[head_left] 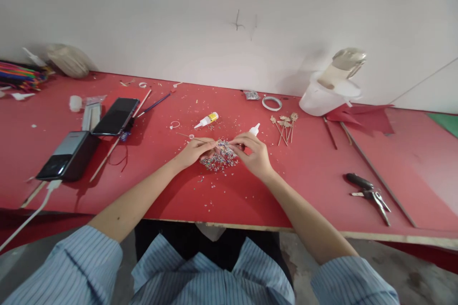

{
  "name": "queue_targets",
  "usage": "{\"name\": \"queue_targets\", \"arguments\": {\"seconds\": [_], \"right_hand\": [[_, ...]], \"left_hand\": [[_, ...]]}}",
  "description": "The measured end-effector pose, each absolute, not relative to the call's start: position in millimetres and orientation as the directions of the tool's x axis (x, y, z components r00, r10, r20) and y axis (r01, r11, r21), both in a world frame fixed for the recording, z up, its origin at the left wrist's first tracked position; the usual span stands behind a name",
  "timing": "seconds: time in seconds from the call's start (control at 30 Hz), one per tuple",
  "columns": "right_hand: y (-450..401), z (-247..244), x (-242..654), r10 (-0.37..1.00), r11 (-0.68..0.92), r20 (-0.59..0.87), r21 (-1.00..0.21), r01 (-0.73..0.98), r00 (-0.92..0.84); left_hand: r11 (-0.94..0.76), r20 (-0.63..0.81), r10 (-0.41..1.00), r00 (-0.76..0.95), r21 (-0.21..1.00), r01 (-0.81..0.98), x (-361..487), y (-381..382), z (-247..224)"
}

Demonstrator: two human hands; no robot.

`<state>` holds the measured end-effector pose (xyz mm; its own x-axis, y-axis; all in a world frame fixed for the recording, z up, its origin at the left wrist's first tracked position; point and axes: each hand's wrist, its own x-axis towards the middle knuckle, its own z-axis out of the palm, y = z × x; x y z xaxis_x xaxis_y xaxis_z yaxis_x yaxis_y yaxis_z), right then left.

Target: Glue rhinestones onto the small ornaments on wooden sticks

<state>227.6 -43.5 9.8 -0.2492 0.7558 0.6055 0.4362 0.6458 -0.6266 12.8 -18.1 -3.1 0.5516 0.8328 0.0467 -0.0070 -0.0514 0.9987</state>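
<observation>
Both hands meet over a heap of small shiny beads [220, 161] on the red table. My left hand [198, 151] is closed on a thin stick [186, 135], which points up and left from the fingers. My right hand [253, 151] is pinched at the right side of the heap, and what its fingertips hold is too small to make out. Behind the hands lies a glue bottle with a yellow label [207, 120]. A white nozzle bottle [255, 129] shows just beyond my right hand.
On the left stand a phone [116, 116] and a black power bank [67, 156] with a white cable. To the right are wooden flower sticks [285, 126], a tape roll [272, 103], a white bucket [315, 97], pliers [377, 202] and a long rod [379, 177].
</observation>
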Motion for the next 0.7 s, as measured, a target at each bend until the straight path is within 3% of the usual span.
{"name": "queue_targets", "arguments": {"seconds": [0.7], "right_hand": [[-49.9,6.6,231.2,0.724,0.677,0.608,-0.538,0.502,-0.325]], "left_hand": [[-0.099,0.071,0.816,0.574,0.995,0.017,14.2,-22.9,-3.3]]}}
